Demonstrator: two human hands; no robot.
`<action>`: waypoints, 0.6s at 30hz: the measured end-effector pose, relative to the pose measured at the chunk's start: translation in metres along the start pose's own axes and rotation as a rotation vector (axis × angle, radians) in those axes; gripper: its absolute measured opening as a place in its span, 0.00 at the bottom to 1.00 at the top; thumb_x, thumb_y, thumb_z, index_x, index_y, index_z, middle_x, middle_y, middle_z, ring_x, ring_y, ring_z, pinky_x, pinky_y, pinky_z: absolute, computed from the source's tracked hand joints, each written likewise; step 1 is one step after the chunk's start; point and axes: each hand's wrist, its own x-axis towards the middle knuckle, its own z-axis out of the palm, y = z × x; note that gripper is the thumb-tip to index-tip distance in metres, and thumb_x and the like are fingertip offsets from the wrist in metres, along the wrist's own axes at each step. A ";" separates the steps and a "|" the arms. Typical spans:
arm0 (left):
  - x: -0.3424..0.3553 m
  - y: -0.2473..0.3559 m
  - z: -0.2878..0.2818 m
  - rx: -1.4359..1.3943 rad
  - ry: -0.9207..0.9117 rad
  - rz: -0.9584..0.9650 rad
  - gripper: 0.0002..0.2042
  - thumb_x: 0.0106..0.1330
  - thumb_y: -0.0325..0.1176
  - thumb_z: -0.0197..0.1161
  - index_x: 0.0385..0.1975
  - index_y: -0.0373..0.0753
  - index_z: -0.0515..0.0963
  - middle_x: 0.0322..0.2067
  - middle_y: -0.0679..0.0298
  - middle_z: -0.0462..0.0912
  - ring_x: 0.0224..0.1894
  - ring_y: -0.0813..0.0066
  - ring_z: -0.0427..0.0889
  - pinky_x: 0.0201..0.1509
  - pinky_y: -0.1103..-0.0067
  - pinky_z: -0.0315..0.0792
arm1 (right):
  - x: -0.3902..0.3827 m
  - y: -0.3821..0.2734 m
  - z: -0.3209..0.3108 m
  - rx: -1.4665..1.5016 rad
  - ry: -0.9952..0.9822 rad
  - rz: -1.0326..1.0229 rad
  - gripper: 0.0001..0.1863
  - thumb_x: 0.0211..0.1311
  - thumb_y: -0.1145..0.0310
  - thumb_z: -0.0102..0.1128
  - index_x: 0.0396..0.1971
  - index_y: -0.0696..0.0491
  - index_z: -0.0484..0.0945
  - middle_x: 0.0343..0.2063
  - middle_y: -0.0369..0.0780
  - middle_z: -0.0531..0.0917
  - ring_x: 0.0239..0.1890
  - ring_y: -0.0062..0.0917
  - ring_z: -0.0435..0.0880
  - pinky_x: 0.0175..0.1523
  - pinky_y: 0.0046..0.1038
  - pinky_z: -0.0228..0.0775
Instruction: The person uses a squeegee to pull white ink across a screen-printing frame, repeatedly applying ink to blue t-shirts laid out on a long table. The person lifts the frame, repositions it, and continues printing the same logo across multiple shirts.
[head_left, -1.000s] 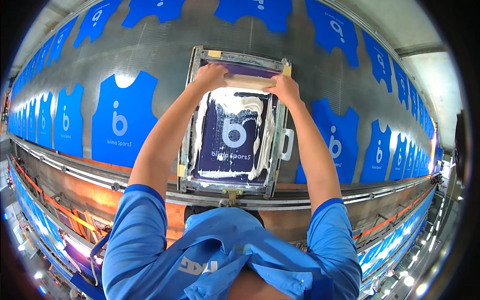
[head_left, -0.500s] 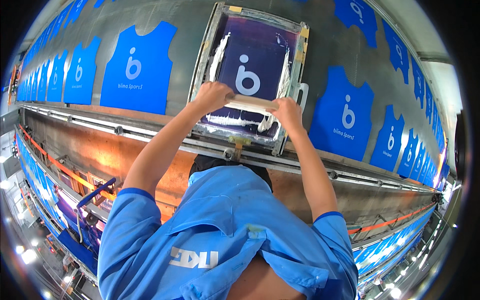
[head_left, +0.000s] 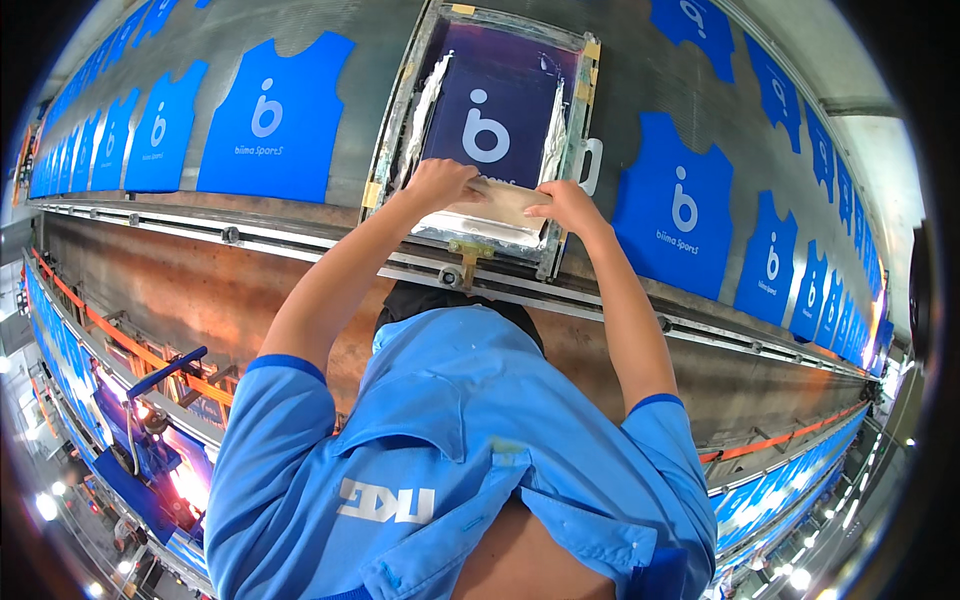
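Both of my hands are closed on a pale, wide squeegee point(head_left: 508, 203). My left hand point(head_left: 444, 187) grips its left end and my right hand point(head_left: 573, 208) its right end. The squeegee rests tilted on the near part of a printing screen point(head_left: 455, 115), whose dark mesh shows a light round logo. Thick white ink point(head_left: 428, 105) lies in ragged streaks along both sides of the mesh, with more at the squeegee's lower edge. A worn metal frame point(head_left: 590, 75) surrounds the mesh, and a white handle point(head_left: 592, 166) sticks out on its right. The screen hides what lies beneath it.
Blue printed vest panels point(head_left: 275, 120) lie in rows on the long grey table point(head_left: 375, 60), with another printed panel point(head_left: 680, 205) right of the screen. A metal rail point(head_left: 300, 250) runs along the table's near edge. Behind me stand more tables with orange rails point(head_left: 100, 320).
My hands have drawn the squeegee toward me, to the near end of the mesh, and tilted its face upward. More lettering on the mesh shows behind it.
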 end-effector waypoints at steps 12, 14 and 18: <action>0.036 -0.034 -0.047 -0.286 0.118 -0.014 0.24 0.55 0.58 0.74 0.33 0.40 0.84 0.31 0.55 0.87 0.38 0.51 0.85 0.40 0.61 0.75 | -0.014 0.022 -0.030 0.617 0.403 0.082 0.21 0.63 0.58 0.70 0.49 0.57 0.82 0.27 0.35 0.84 0.24 0.17 0.77 0.32 0.24 0.72; 0.038 -0.018 -0.080 -0.185 0.201 0.006 0.21 0.57 0.55 0.72 0.37 0.43 0.84 0.31 0.59 0.87 0.38 0.53 0.85 0.40 0.62 0.76 | -0.036 0.047 -0.021 0.464 0.847 0.056 0.20 0.64 0.59 0.69 0.50 0.55 0.81 0.28 0.37 0.86 0.26 0.21 0.80 0.36 0.27 0.74; 0.091 -0.045 -0.094 -0.112 0.206 0.058 0.21 0.61 0.53 0.69 0.45 0.45 0.83 0.37 0.60 0.88 0.42 0.54 0.86 0.45 0.63 0.77 | -0.041 0.081 0.010 0.227 0.773 0.279 0.17 0.68 0.58 0.65 0.51 0.52 0.82 0.27 0.38 0.85 0.29 0.26 0.83 0.39 0.31 0.75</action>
